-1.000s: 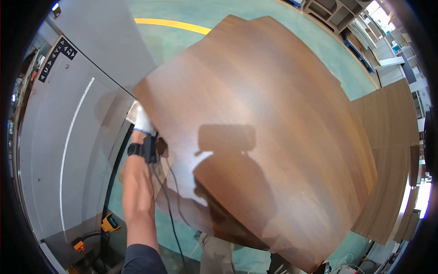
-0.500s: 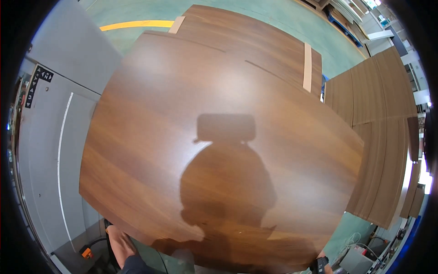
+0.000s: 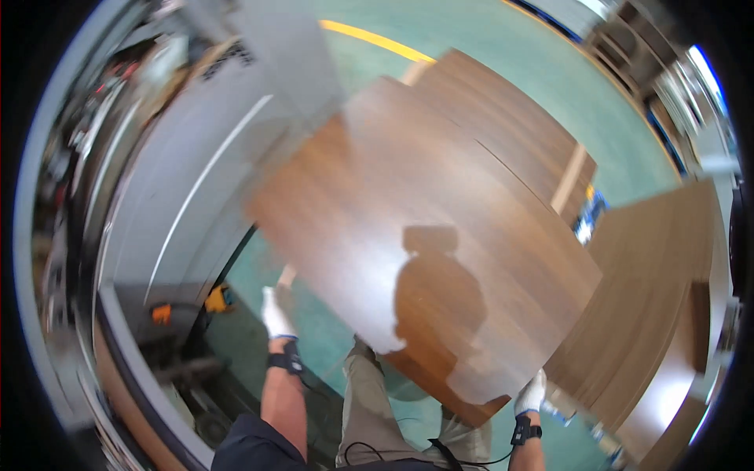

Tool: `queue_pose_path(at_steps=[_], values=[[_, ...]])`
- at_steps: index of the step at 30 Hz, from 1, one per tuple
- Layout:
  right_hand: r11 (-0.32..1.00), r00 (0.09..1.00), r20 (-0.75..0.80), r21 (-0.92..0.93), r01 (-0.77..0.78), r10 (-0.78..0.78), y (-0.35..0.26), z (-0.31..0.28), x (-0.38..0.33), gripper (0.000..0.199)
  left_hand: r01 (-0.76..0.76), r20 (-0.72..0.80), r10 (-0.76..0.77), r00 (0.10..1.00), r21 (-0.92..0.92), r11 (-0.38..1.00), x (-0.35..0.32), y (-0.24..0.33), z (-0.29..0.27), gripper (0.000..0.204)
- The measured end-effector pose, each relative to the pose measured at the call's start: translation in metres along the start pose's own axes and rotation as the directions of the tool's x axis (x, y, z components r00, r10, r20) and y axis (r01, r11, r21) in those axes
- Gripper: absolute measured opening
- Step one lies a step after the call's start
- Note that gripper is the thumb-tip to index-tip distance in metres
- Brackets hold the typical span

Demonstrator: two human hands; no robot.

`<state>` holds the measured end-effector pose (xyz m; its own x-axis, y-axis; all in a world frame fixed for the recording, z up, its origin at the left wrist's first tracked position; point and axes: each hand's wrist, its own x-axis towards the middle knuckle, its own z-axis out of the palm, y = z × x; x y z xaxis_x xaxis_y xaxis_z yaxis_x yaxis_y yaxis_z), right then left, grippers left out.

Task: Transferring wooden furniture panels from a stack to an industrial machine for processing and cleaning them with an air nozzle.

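Note:
A large brown wood-grain panel [image 3: 440,204] lies in front of me, slanting down to the right, its left corner smeared by motion. My right hand [image 3: 532,392], in a white glove, grips the panel's edge by its near right corner; the fingers are partly hidden there. At the panel's left edge is my left hand [image 3: 277,312], also gloved in white. Its fingertips point up at that edge but are blurred, so their hold cannot be made out. Both wrists carry black straps. Beyond lies a second brown panel [image 3: 514,114], partly covered by the first.
A grey machine cabinet [image 3: 208,157] stands at the left, with an orange part [image 3: 161,315] low beside it. At the right are stacked brown boards [image 3: 652,259]. A light wooden strip [image 3: 569,179] crosses the far panel. Green floor [image 3: 620,149] with yellow lines extends behind.
My view has turned and drawn back, so both forearms and my legs now show. The near panel appears smaller and rotated clockwise. My left hand now shows beside its left edge.

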<state>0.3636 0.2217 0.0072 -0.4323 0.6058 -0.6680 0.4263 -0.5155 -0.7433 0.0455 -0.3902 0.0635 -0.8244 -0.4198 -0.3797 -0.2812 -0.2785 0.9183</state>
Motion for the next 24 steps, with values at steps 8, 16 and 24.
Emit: queue_pose_path(at_steps=[8, 16, 24], values=[[-0.106, 0.482, 0.498, -0.767, 0.633, -0.721, -0.281, 0.058, 0.053, 0.053, 0.478, 0.313, -0.516, 0.797, 0.194, 0.856, -0.334, -0.043, 0.122, 0.035], [0.097, 0.338, 0.91, -0.324, 0.941, -0.239, -0.246, 0.178, -0.03, 0.037, -0.129, 0.396, -0.208, 0.894, 0.674, 0.728, -0.439, 0.083, 0.029, 0.055], [0.301, -0.443, 0.889, 0.392, 0.869, 0.12, -0.076, 0.326, -0.459, 0.044, 0.35, -0.365, -0.308, 0.878, 0.051, 0.936, -0.555, 0.151, -0.175, 0.045]])
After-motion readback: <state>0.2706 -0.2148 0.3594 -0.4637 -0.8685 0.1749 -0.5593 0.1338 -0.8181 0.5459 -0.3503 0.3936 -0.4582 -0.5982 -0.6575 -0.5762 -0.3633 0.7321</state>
